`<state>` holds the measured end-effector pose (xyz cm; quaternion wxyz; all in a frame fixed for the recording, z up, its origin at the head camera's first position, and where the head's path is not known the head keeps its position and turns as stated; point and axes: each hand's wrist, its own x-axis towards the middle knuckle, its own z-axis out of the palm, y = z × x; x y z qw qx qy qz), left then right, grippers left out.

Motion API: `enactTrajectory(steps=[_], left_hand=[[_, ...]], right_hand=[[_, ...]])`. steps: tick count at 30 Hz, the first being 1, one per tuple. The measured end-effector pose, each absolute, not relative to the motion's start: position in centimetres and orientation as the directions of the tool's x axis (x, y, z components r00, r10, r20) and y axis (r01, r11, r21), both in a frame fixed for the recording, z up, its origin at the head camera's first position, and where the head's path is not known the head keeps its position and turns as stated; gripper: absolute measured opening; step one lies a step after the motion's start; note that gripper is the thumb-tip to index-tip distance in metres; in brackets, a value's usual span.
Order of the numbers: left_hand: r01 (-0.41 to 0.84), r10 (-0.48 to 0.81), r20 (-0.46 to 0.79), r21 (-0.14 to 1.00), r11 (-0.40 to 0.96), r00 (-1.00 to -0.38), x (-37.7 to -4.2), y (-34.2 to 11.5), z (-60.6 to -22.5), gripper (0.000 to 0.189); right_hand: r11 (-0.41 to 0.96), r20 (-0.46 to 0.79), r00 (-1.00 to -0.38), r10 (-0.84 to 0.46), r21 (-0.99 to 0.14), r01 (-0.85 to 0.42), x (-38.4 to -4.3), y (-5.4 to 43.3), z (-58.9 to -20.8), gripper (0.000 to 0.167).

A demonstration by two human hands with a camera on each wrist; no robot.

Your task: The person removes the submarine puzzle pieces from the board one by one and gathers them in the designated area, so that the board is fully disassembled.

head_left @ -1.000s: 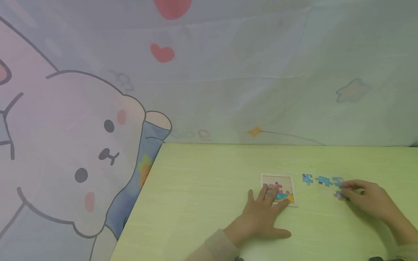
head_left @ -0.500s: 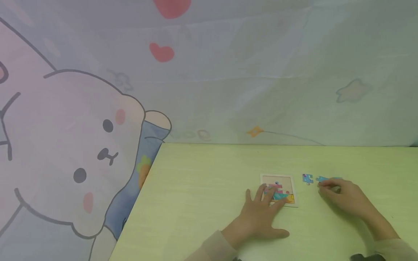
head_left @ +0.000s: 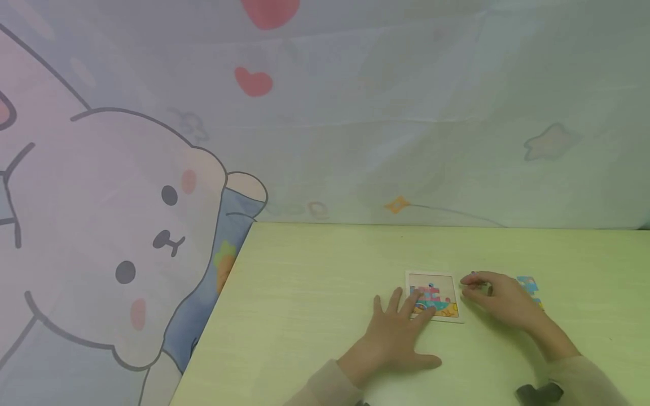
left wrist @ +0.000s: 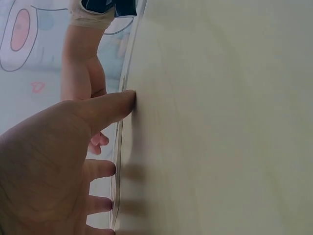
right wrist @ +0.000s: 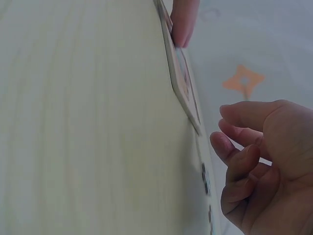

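Observation:
A small square jigsaw board with a pale rim lies on the table. Joined pink, teal and yellow pieces fill its lower part; bare wood shows above. My left hand spreads its fingers over the board's lower left, fingertips resting there. Just right of the board hovers my right hand, fingers loosely bent, with nothing visible between thumb and forefinger in the right wrist view. A bit of a jigsaw piece shows by its fingertips. Beyond that hand lie a blue piece and a partly covered one.
The light yellow-green table ends at a left edge and at a back edge. Behind it hangs a pale cloth printed with a cartoon animal, hearts and stars. Dark devices sit at both wrists.
My right hand has moved left from the loose pieces to beside the board, uncovering the far ones. My left hand has shifted slightly left and down, showing more of the picture.

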<state>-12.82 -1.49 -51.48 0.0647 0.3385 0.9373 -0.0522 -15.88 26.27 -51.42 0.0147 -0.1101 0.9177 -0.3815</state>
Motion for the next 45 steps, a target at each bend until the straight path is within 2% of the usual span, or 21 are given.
enactTrajectory(steps=[11, 21, 32, 45], left_hand=[[0.657, 0.645, -0.173, -0.02, 0.754, -0.745, -12.9, -1.8, -51.4, 0.093], [0.652, 0.634, -0.199, -0.042, 0.757, -0.748, -12.9, -1.6, -51.3, 0.093], [0.648, 0.627, -0.199, -0.058, 0.76, -0.753, -12.9, -1.5, -51.2, 0.093], [0.653, 0.636, -0.202, -0.023, 0.757, -0.745, -12.9, -1.6, -51.3, 0.094]], right_hand=[[0.691, -0.003, -0.953, -0.304, -0.689, -0.219, -17.4, 22.6, -51.0, 0.039], [0.717, -0.043, -0.936, -0.349, -0.656, -0.237, -18.1, 20.9, -50.9, 0.036], [0.701, -0.071, -0.929, -0.362, -0.678, -0.221, -18.2, 20.8, -50.9, 0.029], [0.707, -0.062, -0.938, -0.341, -0.675, -0.212, -17.8, 20.5, -50.5, 0.035]])
